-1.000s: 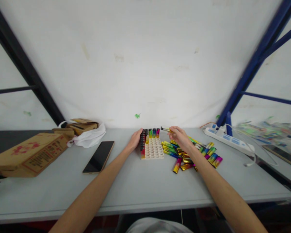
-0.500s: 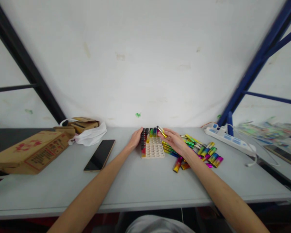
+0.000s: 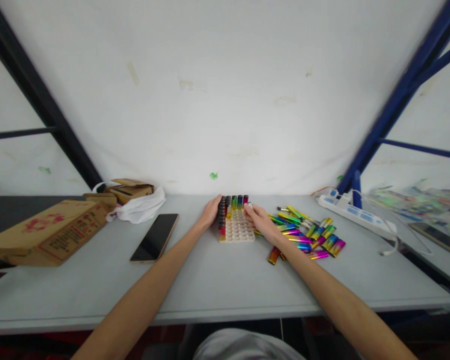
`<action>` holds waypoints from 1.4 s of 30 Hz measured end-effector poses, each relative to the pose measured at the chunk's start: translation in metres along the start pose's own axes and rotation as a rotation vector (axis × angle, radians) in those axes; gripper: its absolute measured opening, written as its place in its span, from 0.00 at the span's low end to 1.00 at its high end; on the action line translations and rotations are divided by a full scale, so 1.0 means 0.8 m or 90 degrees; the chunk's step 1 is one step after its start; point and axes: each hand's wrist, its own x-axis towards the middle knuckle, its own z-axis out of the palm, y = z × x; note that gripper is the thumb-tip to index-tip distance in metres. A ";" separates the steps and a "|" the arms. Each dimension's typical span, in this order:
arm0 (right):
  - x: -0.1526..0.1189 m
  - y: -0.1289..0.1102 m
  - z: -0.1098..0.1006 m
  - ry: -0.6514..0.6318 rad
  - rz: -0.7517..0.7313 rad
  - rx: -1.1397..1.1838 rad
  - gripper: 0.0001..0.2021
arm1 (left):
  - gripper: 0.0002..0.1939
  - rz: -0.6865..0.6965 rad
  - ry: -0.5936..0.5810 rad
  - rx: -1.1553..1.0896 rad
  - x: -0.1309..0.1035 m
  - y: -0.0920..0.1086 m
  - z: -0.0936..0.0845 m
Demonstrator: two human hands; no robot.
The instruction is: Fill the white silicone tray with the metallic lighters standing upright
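Note:
A white tray (image 3: pixel 240 231) with rows of round holes lies on the table in front of me. Lighters with black tops (image 3: pixel 222 215) stand upright along its left side, and a few shiny coloured ones (image 3: pixel 240 202) stand in its back row. Against the tray's left edge, my left hand (image 3: pixel 210 212) is curved and steadies it, its fingertips partly hidden. At the back right corner, my right hand (image 3: pixel 259 220) pinches a lighter (image 3: pixel 250 205); only its silvery end shows above the fingers. A loose pile of metallic lighters (image 3: pixel 315 235) spreads beside and under my right forearm.
A black-screened phone (image 3: pixel 154 238) lies left of the tray. Farther left are a cardboard box (image 3: pixel 48 232), a smaller opened box (image 3: pixel 129 191) and a white plastic bag (image 3: pixel 140 207). A white power strip (image 3: pixel 356 216) with cables sits at the right, beside a blue metal frame (image 3: pixel 382 120).
My right hand has turned and closed in at the tray's back right; the tilted lighter it held is now mostly hidden by the fingers. My left hand stays at the tray's left edge.

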 end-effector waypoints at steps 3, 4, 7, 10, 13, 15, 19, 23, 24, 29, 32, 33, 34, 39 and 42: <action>0.000 0.005 0.004 0.071 -0.075 -0.157 0.26 | 0.32 0.009 -0.005 -0.006 -0.002 0.003 0.000; 0.001 0.008 0.005 0.093 -0.097 -0.210 0.26 | 0.32 0.013 -0.005 -0.008 -0.002 0.003 0.001; 0.003 0.016 0.007 0.144 -0.109 -0.306 0.27 | 0.32 0.018 -0.004 -0.015 -0.001 0.002 0.001; 0.005 0.020 0.008 0.182 -0.097 -0.337 0.24 | 0.32 0.021 -0.009 -0.019 0.000 -0.001 0.001; 0.007 0.021 0.009 0.190 -0.103 -0.356 0.20 | 0.31 0.018 -0.007 -0.014 0.001 -0.002 0.001; 0.008 0.022 0.009 0.188 -0.109 -0.364 0.19 | 0.31 0.012 -0.005 -0.010 0.001 -0.001 0.000; 0.009 0.025 0.008 0.186 -0.115 -0.368 0.18 | 0.31 -0.001 0.001 -0.015 0.000 0.000 0.000; 0.006 0.024 0.007 0.181 -0.137 -0.353 0.19 | 0.32 -0.006 0.006 -0.011 0.001 0.000 0.000; 0.004 0.022 0.007 0.176 -0.152 -0.350 0.20 | 0.32 -0.005 0.006 -0.008 0.001 0.000 0.000; -0.002 0.007 0.007 0.123 -0.236 -0.390 0.16 | 0.32 0.017 -0.005 0.002 0.001 -0.001 0.000; -0.001 0.001 0.005 0.115 -0.306 -0.452 0.16 | 0.32 0.019 -0.004 0.001 0.001 -0.002 0.000; 0.001 0.001 0.005 0.119 -0.324 -0.475 0.16 | 0.31 0.020 -0.004 0.001 0.001 -0.002 0.001; 0.002 0.001 0.005 0.122 -0.332 -0.496 0.17 | 0.31 0.022 -0.003 0.004 0.001 -0.002 0.001; 0.010 0.002 0.005 0.125 -0.252 -0.529 0.21 | 0.30 0.025 -0.005 0.004 -0.003 0.004 0.000; 0.014 0.006 0.008 0.107 -0.253 -0.519 0.20 | 0.30 0.026 -0.006 -0.002 -0.004 0.007 0.001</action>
